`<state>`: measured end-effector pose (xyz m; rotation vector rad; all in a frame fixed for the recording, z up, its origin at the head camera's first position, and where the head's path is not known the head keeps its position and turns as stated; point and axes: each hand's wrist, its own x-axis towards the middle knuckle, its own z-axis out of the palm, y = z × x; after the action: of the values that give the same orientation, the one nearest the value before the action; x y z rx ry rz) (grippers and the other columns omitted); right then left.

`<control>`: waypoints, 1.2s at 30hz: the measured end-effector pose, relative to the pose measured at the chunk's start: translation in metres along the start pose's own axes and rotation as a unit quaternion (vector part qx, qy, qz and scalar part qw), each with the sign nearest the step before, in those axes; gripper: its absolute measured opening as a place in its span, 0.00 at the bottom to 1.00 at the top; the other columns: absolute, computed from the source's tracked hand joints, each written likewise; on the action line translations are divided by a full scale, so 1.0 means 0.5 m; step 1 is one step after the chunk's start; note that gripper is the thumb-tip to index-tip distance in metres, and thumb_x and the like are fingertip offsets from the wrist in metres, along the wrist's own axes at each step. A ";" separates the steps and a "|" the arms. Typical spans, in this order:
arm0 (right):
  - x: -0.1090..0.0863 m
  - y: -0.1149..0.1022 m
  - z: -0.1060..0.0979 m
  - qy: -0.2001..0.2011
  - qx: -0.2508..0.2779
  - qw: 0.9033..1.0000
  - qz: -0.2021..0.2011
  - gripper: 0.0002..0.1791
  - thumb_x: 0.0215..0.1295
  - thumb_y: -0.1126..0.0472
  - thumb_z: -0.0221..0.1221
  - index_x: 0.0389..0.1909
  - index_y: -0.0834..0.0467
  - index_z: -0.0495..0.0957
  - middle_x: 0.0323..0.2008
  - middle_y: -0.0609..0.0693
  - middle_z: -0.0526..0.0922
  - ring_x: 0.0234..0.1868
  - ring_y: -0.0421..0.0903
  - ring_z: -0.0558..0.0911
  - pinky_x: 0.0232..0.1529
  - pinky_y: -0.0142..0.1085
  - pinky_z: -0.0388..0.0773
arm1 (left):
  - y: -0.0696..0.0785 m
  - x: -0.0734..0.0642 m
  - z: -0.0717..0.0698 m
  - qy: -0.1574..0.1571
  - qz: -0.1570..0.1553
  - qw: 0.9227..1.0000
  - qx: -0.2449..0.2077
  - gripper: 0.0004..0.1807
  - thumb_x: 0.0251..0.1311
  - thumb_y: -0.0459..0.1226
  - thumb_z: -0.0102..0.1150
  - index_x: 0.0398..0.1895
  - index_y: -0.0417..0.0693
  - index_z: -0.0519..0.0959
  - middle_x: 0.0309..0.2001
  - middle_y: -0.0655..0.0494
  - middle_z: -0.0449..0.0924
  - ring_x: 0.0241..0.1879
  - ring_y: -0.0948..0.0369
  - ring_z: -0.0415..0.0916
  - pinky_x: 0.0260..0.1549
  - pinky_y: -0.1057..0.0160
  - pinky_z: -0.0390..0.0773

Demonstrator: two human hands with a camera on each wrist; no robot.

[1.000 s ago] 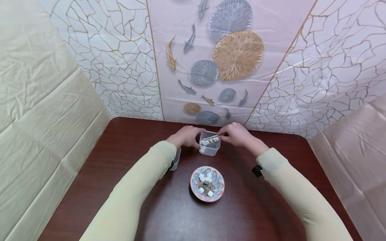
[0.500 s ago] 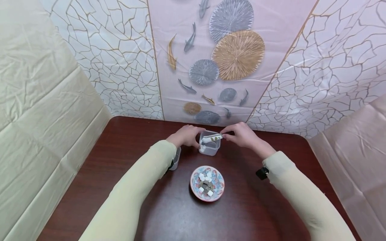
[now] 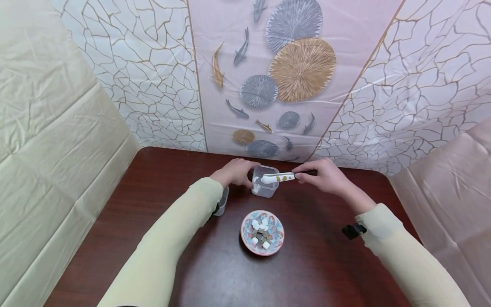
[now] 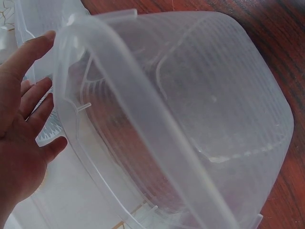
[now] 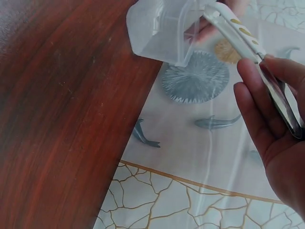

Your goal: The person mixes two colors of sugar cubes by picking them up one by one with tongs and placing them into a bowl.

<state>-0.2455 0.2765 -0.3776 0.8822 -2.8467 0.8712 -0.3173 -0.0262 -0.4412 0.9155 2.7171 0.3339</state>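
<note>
My right hand (image 3: 326, 175) grips a pair of tongs (image 3: 281, 177) by the metal end. Their white arms with gold spots point left over a clear plastic container (image 3: 264, 193). A small white piece seems to be at the tongs' tip, but it is hard to make out. Around the container's left side, my left hand (image 3: 238, 171) spreads thumb and fingers and holds it. White pieces lie inside. In the left wrist view, a second clear container (image 4: 228, 90) stands close before that hand (image 4: 24, 124).
Nearer the person, a patterned plate (image 3: 245, 247) bears several white cubes (image 3: 266, 245) and brown pieces (image 3: 264, 236). The second container stands beside the left wrist, partly hidden by the sleeve. A patterned cloth wall (image 3: 264, 128) rises behind the table's back edge.
My right hand has moved right, away from the container, drawing the tongs up out of it. The left hand stays at the container; the plate has not moved.
</note>
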 end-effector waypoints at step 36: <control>-0.131 -0.053 0.024 -0.140 0.124 0.980 -0.061 0.07 0.71 0.63 0.70 0.46 0.54 0.92 0.29 0.40 0.90 0.26 0.34 0.80 0.24 0.28 0.75 | 0.003 -0.004 -0.003 0.006 0.004 1.000 0.002 0.45 0.60 0.47 0.79 0.79 0.50 0.71 0.69 0.51 0.80 0.67 0.50 0.77 0.70 0.53 0.71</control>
<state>-0.1751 0.2854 -0.3868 1.2897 -2.9096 1.1928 -0.3155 -0.0264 -0.4388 0.9294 2.7271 0.3375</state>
